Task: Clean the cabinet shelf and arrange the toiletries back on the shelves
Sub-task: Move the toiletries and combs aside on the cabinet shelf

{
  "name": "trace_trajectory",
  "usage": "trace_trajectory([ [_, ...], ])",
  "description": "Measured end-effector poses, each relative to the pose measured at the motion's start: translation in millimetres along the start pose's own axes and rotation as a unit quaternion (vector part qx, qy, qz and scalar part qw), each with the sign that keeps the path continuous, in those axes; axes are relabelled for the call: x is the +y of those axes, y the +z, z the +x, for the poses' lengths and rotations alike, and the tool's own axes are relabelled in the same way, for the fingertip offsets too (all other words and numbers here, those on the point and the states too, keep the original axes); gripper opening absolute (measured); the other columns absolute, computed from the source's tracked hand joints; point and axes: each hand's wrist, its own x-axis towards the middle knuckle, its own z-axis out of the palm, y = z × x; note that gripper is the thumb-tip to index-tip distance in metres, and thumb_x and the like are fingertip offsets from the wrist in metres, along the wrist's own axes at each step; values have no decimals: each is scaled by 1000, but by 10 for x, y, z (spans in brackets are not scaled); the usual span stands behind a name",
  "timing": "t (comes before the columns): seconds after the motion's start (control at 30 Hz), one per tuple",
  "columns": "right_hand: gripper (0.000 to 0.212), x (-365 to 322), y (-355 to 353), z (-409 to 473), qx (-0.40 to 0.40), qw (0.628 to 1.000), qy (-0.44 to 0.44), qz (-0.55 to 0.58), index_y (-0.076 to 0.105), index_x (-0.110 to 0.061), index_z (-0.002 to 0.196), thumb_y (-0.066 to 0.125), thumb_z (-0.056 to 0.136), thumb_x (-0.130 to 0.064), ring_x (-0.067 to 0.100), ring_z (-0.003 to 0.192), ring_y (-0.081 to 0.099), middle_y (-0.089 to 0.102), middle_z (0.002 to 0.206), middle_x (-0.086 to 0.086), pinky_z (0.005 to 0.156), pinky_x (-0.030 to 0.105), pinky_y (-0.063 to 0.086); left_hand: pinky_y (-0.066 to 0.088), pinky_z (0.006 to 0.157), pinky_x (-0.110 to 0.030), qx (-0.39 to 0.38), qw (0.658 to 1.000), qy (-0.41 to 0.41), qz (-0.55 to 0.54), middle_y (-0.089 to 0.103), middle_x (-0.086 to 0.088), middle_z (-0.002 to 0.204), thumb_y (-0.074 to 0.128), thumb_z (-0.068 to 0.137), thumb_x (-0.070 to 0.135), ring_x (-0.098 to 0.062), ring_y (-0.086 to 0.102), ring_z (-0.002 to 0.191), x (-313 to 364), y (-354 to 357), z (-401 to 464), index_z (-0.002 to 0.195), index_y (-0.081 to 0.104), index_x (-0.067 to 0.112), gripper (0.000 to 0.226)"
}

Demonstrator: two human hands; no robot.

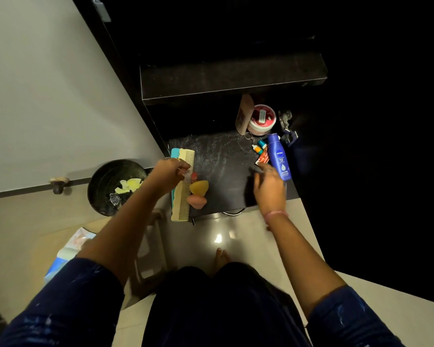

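On the dark speckled lower shelf [221,156] a blue lotion bottle [279,156], red-lidded jar [261,118] and cream comb [184,186] already lay; the left hand [169,175] curled by the comb, the right hand [268,189] pinched something small and dark, so arranging looked partly done
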Motion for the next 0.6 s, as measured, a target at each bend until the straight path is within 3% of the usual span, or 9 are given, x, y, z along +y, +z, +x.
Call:
trace_trajectory([
  [0.1, 40, 224, -180, 105, 66, 993, 89, -39, 50, -6, 128, 56, 90, -14, 36, 110, 56, 53, 127, 17, 91, 40, 48, 48, 89, -33, 41, 998, -7, -35, 60, -16, 121, 41, 96, 12, -28, 59, 105, 13, -92, 2, 121, 57, 3, 31],
  [0.2, 55, 352, -220, 223, 17, 988, 104, -117, 38, -4, 138, 59, 89, -18, 41, 109, 55, 48, 130, 20, 87, 45, 49, 50, 85, -36, 83, 995, 11, -53, 62, -13, 103, 41, 95, 13, -23, 58, 91, 124, -149, 44, 111, 60, 1, 28],
  [0.3, 64, 377, -189, 319, -18, 978, 105, -181, 30, -2, 140, 61, 89, -26, 40, 106, 57, 51, 124, 22, 81, 44, 50, 44, 81, -27, 101, 992, 38, -67, 63, -13, 105, 42, 93, 11, -19, 56, 90, 337, -155, 121, 108, 61, 3, 25],
  [0.43, 61, 331, -143, 414, -42, 968, 131, -210, 34, 0, 135, 62, 88, -27, 39, 102, 60, 50, 122, 20, 77, 41, 51, 41, 86, -21, 102, 989, 56, -94, 64, -12, 114, 45, 91, 8, -22, 60, 102, 583, -115, 224, 114, 61, 5, 29],
  [0.6, 56, 305, -140, 382, -54, 968, 191, -155, 45, 1, 124, 69, 82, -25, 41, 103, 59, 42, 127, 18, 82, 40, 49, 40, 82, -17, 106, 987, 57, -106, 63, -13, 112, 45, 92, 9, -20, 60, 99, 651, -101, 254, 113, 61, 4, 27],
])
